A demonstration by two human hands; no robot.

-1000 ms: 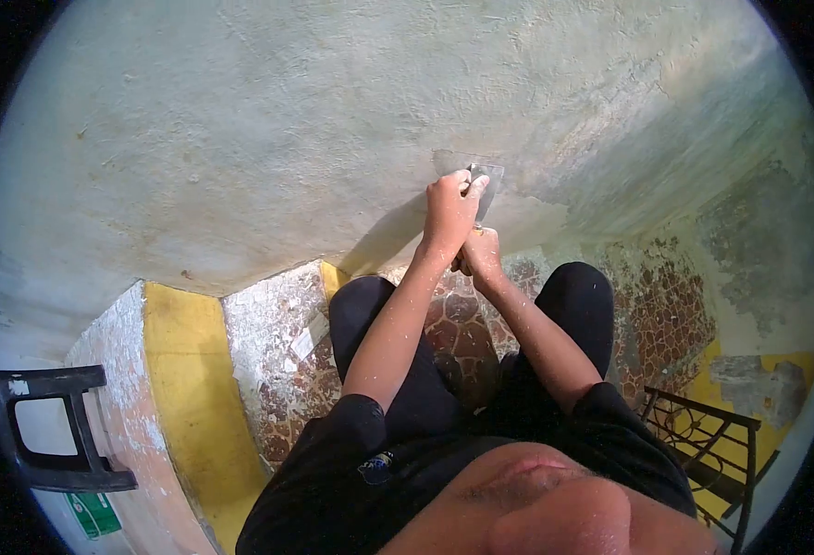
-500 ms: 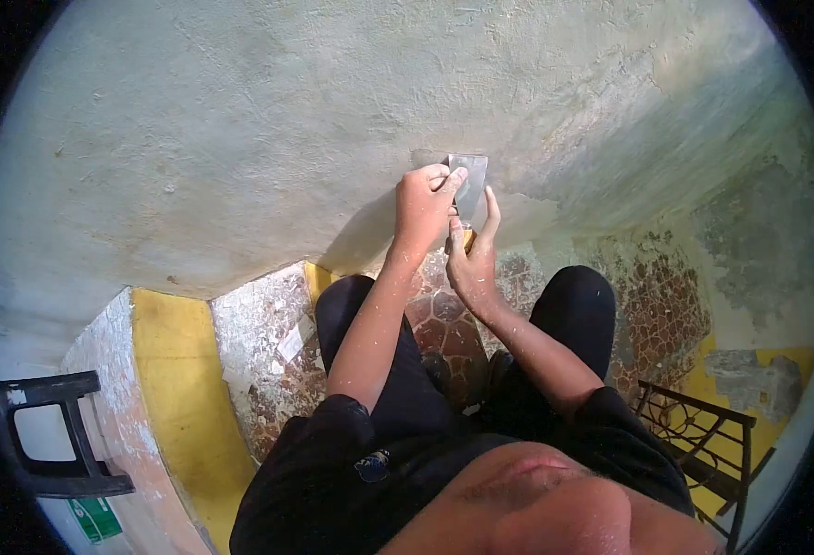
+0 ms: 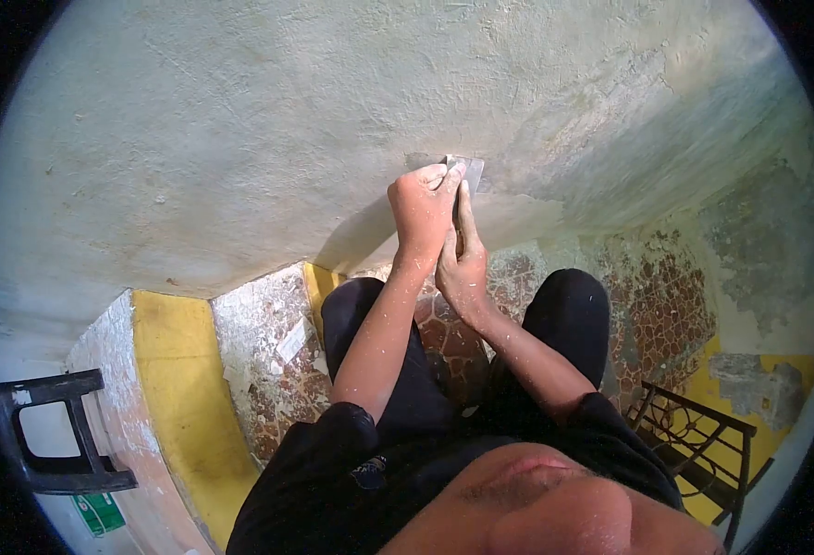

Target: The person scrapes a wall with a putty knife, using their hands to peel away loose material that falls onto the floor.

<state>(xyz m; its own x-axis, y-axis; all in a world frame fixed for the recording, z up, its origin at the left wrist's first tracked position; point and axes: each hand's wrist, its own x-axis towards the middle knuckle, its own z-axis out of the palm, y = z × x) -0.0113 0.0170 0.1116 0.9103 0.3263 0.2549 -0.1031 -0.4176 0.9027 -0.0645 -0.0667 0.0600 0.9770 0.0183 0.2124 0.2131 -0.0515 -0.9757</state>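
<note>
A putty knife (image 3: 473,172) with a flat grey metal blade is against the rough plaster wall (image 3: 268,139). My left hand (image 3: 422,205) pinches the left side of the blade, its thumb lying across the face. From below, my right hand (image 3: 463,270) grips the tool with a finger stretched up along the blade. The handle is hidden behind my right hand. Beside the blade's left edge is a darker bare patch (image 3: 416,161) in the plaster. Pale flecks dot both forearms.
Below the wall lies a flaked stone-pattern floor (image 3: 449,335). A yellow painted band (image 3: 180,370) runs along the left. At far left stands a black plastic chair or stool (image 3: 83,435) near a green packet (image 3: 99,514). On the right is a dark metal rack (image 3: 694,430).
The blade has tilted, and less of it shows. My right hand's fingers have closed in toward the left hand, and the yellow handle has gone out of sight.
</note>
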